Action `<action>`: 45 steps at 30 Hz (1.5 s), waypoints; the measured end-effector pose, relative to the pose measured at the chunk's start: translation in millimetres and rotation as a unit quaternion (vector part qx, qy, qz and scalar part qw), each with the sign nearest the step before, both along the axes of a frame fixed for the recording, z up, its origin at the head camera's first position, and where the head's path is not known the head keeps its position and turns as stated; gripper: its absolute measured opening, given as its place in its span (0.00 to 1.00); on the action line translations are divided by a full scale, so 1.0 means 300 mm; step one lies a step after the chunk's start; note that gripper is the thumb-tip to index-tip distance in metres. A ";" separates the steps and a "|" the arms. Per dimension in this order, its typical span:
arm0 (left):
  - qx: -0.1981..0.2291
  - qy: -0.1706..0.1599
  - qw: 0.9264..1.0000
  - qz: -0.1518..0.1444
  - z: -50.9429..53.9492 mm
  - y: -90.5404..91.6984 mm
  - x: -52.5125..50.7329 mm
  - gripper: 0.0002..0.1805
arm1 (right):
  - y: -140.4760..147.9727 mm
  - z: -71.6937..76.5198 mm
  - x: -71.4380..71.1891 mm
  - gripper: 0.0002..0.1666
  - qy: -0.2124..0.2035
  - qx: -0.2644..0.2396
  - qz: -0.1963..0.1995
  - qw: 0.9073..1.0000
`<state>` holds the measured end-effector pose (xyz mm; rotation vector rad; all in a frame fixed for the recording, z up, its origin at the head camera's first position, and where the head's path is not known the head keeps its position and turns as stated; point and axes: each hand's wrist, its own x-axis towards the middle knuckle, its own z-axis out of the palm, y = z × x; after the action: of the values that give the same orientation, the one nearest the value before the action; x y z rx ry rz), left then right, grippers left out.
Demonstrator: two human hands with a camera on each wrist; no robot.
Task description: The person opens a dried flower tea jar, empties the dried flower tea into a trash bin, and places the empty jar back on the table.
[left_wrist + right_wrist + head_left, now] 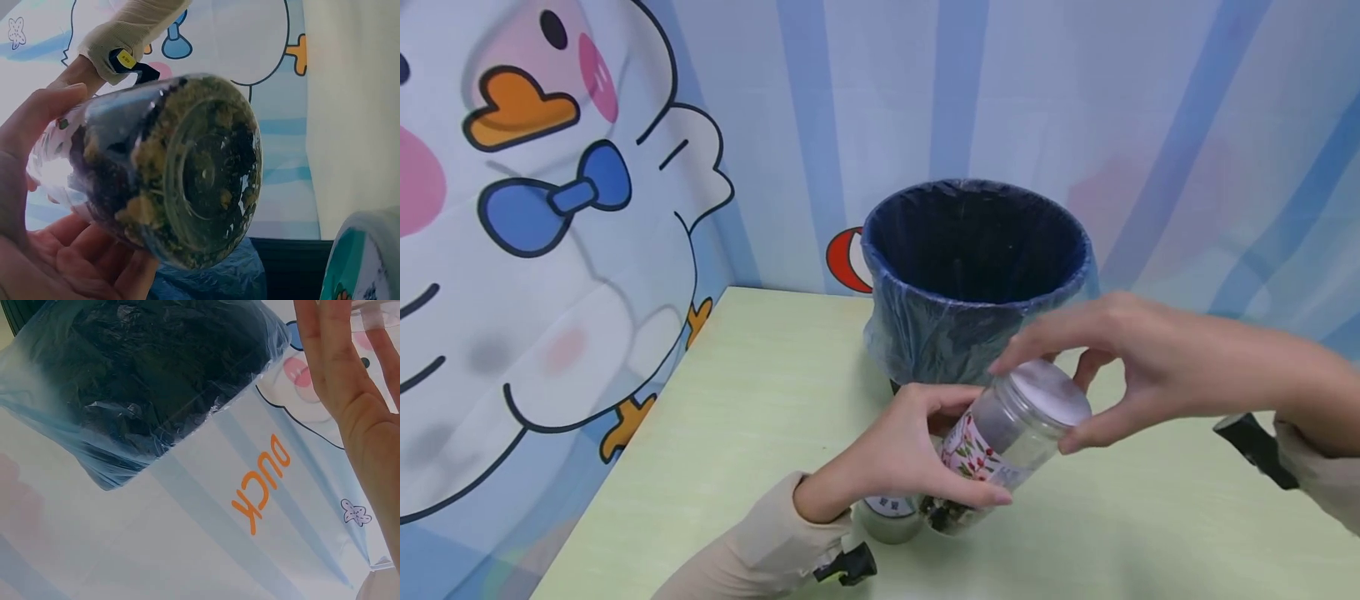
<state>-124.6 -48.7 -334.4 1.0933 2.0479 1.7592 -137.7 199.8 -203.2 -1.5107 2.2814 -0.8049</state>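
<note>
left hand (904, 450) wraps tilted floral-label jar (977, 450) | right hand (1144, 350) pinches its lid (1051, 393) | step: apparently working lid | next: likely calls for steady jar, firm twist

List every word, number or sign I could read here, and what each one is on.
"DUCK": orange letters on the wall.
Writing on the clear jar, on its flowered label: too blurred to read.
Marks on the small tub, on its top: too small to read.
Marks on the yellow sticker of a wrist strap: too small to read.
</note>
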 end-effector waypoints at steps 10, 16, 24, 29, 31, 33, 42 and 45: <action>0.008 0.084 0.993 0.087 0.002 -0.004 0.031 0.42 | -0.003 0.003 0.001 0.33 0.069 -0.032 -0.028 0.997; 0.009 0.217 0.963 0.160 0.000 0.017 0.050 0.49 | -0.008 -0.003 -0.002 0.32 0.108 -0.044 -0.069 0.991; -0.050 0.250 0.937 0.239 -0.003 0.037 0.063 0.48 | -0.020 -0.004 0.004 0.31 0.116 -0.050 -0.096 0.987; -0.064 0.247 0.933 0.253 -0.007 0.038 0.059 0.45 | -0.026 -0.007 0.012 0.31 0.111 -0.049 -0.105 0.987; -0.065 0.241 0.935 0.250 -0.008 0.037 0.058 0.45 | -0.027 -0.008 0.015 0.30 0.108 -0.046 -0.109 0.987; -0.065 0.237 0.938 0.245 -0.009 0.036 0.056 0.45 | -0.027 -0.008 0.015 0.30 0.108 -0.045 -0.111 0.987; -0.072 0.214 0.948 0.224 -0.005 0.028 0.053 0.42 | -0.032 0.002 0.013 0.30 0.105 -0.025 -0.107 0.988; -0.083 0.223 0.945 0.224 -0.004 0.025 0.053 0.42 | -0.031 0.007 0.013 0.31 0.098 -0.009 -0.104 0.990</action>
<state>-108.6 -41.2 -335.7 1.1157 2.8542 1.5755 -133.9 190.4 -201.2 -1.4327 2.6161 -0.7617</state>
